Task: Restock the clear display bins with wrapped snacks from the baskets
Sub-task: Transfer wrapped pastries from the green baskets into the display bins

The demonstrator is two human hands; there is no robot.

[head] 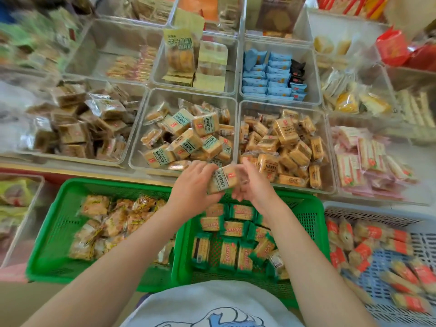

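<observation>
Nearest to us, our white shirt [212, 303] hangs over the green basket [236, 274] of green-wrapped snacks. Above it, our left hand [192, 185] and right hand [253, 185] come together, both holding one wrapped snack [221, 179] near the front edge of the clear bin [184, 131]. It seems light, crinkly and slippery; we should hold its flat sides. Many bins fill the surface.

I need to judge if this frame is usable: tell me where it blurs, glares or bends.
Head view: sharp in the middle bins; motion blur smears the left edge, the green baskets' snacks and both hands around the wrapped snack; wide-angle bending curves bin rims outward; even light, soft sheen on clear wrappers.
</observation>
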